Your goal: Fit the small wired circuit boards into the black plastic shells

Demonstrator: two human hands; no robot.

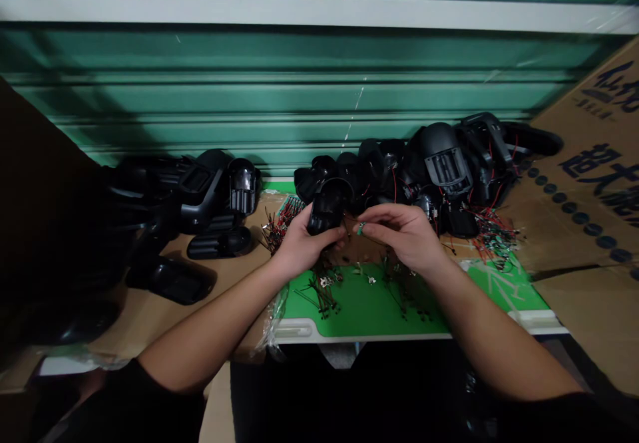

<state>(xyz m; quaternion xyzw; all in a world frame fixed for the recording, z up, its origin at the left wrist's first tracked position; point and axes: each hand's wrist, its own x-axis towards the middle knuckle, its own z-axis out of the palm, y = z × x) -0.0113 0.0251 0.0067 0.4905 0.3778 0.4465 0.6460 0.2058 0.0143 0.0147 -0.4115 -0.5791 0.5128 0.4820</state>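
Centred on the casing (327, 207) in the left fingers (329, 237), with twelve o'clock towards the wall (249, 104) behind the desk (359, 316). At four, just beside, a small part (360, 228) between the right fingers (384, 232). From eight to ten, a left pile of casings (214, 183), partly over a cardboard sheet (239, 273). Between eight and nine, nearer, a wire bundle (273, 232). From one to two, before the wall, a right pile of casings (446, 157). At six, on the desk, loose wires (324, 296). Between three and four, before the right pile, further wires (492, 237). Towards three, beyond, a cardboard box (589, 157).
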